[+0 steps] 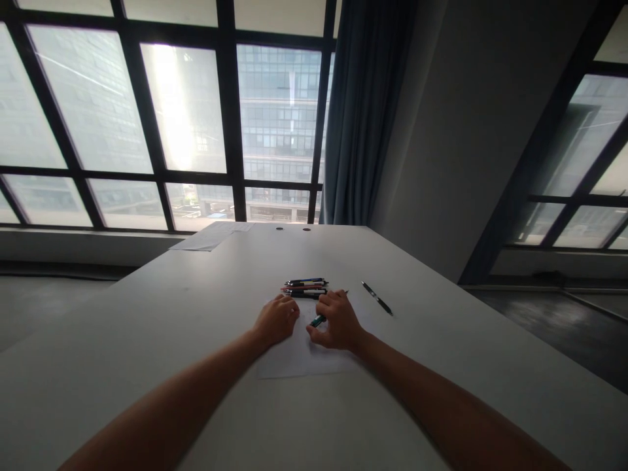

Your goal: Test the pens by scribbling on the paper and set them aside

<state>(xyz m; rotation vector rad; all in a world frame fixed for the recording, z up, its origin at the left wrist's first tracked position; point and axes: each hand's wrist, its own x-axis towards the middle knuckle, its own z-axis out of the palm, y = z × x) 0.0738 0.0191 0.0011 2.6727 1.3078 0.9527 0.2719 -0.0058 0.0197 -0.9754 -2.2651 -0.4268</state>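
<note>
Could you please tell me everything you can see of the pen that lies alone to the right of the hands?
The lone pen is slim and dark, with a lighter, shiny stretch near its middle. It lies flat on the white table, slanting from far-left to near-right. Nothing touches it: it sits apart from the right hand, from the sheet of paper and from the pen cluster. Finer detail is too small to tell.

Green pen [318,320], white paper [299,356], pale grey table [196,314], black pen [377,297], blue-grey curtain [366,111].

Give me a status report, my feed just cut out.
Left hand flat on the paper, empty. Right hand shut on green pen. Pen bunch just beyond; black pen lies apart, right.
</note>
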